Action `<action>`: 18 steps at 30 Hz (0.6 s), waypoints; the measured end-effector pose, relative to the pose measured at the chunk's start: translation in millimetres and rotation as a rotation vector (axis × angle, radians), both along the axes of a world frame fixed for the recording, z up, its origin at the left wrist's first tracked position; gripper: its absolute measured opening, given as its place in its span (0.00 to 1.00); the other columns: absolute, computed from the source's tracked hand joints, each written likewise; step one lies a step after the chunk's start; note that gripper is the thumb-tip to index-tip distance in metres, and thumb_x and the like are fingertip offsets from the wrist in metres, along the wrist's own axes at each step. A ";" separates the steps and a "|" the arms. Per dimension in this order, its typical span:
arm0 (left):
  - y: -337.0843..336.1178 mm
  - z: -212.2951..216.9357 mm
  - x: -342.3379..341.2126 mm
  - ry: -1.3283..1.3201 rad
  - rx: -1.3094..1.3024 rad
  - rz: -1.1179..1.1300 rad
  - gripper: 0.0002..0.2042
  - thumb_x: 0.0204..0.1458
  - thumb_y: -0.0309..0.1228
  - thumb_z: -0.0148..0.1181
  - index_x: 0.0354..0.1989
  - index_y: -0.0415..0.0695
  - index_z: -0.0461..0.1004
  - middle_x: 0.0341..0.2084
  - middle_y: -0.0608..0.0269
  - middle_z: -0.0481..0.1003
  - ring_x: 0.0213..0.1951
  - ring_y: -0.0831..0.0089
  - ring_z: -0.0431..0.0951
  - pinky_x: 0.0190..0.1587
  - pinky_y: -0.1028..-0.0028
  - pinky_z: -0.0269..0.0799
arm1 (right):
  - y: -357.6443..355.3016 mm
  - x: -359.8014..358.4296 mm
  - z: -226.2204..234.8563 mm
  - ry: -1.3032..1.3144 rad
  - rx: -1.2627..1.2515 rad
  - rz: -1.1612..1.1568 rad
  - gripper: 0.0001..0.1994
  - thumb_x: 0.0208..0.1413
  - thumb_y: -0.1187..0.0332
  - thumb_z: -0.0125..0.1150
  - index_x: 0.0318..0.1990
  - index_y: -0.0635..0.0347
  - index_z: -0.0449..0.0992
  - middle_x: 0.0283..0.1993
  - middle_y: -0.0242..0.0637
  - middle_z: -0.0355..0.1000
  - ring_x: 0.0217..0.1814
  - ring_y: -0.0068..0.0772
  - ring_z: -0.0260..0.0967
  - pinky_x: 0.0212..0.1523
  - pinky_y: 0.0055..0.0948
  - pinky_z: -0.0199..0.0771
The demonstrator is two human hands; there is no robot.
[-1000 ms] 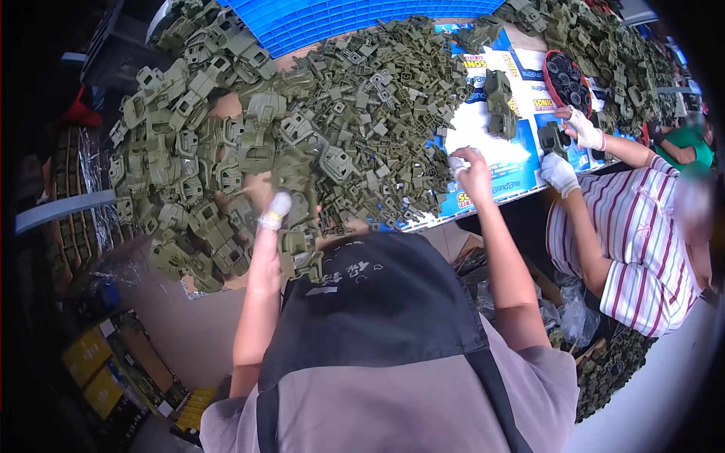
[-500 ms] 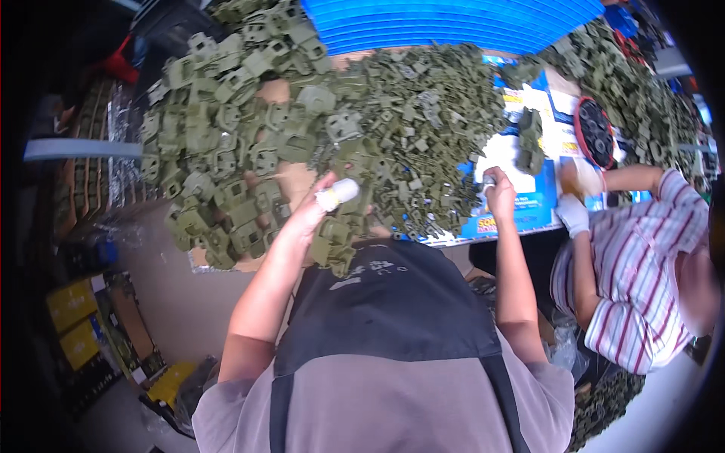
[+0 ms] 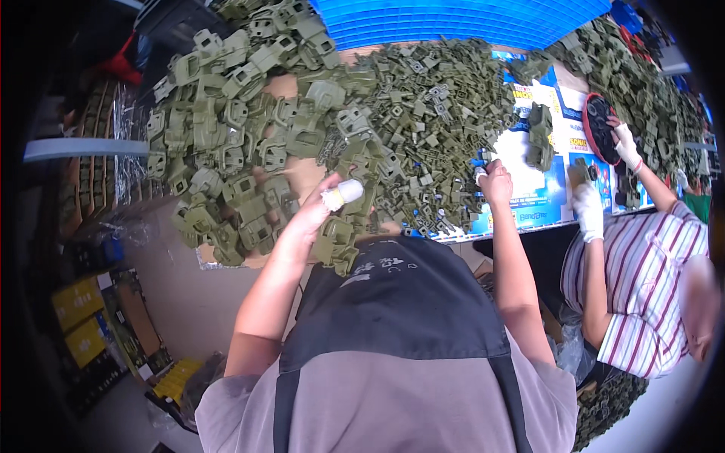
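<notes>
My left hand [image 3: 319, 205], with a white wrap on its thumb, is closed at the near edge of the table around an olive-green plastic part [image 3: 361, 167], partly covered by the fingers. Another green part [image 3: 337, 243] hangs by the table edge below that wrist. On the right, my right hand [image 3: 496, 186] pinches its fingertips together beside the heap of small green parts [image 3: 423, 128]. White covering shows on one of its fingers; whatever sits in the pinch is too small to make out.
Larger green parts [image 3: 219, 128] pile up at left. A blue ribbed crate [image 3: 461, 21] stands at the back. Printed cardboard [image 3: 538, 198] covers the table at right, where a co-worker in a striped shirt [image 3: 642, 279] reaches to a red-rimmed basket [image 3: 587, 136] with a gloved hand [image 3: 628, 147].
My right hand has shifted slightly and turned its fingers down toward the small parts. My left hand stays nearly in place. The co-worker's far hand has moved up to the red-rimmed basket.
</notes>
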State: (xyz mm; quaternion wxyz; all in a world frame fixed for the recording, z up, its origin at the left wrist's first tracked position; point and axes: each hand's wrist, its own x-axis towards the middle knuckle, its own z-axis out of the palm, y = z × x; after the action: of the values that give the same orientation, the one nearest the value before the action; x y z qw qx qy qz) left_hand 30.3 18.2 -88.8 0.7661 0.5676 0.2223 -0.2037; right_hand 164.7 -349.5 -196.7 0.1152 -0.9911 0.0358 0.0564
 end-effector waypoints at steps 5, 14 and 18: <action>-18.7 32.5 -1.4 -0.080 -0.409 0.106 0.26 0.52 0.32 0.55 0.59 0.41 0.55 0.43 0.53 0.71 0.39 0.61 0.77 0.42 0.65 0.76 | 10.5 3.5 -7.9 0.040 -0.053 0.013 0.18 0.39 0.65 0.58 0.41 0.52 0.65 0.37 0.41 0.74 0.39 0.48 0.72 0.41 0.46 0.66; -16.6 36.4 3.4 -0.072 -0.290 -0.032 0.26 0.49 0.34 0.59 0.56 0.40 0.59 0.42 0.56 0.72 0.41 0.65 0.76 0.42 0.68 0.74 | 51.9 -28.1 112.3 -0.294 0.707 0.287 0.11 0.46 0.74 0.59 0.39 0.55 0.73 0.33 0.39 0.73 0.34 0.40 0.72 0.34 0.33 0.72; -25.9 33.8 15.4 -0.142 -0.292 -0.268 0.33 0.46 0.37 0.62 0.60 0.40 0.56 0.48 0.62 0.68 0.51 0.74 0.68 0.54 0.72 0.63 | 99.0 -63.4 164.8 -0.201 0.675 0.675 0.12 0.44 0.71 0.64 0.39 0.57 0.74 0.35 0.38 0.73 0.37 0.39 0.72 0.37 0.32 0.71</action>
State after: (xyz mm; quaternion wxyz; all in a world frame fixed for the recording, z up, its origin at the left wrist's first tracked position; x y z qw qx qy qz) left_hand 45.7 -7.7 -55.0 0.8201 0.4879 0.0585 -0.2933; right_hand 101.3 -250.5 -32.0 0.4085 -0.8551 -0.3193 0.0033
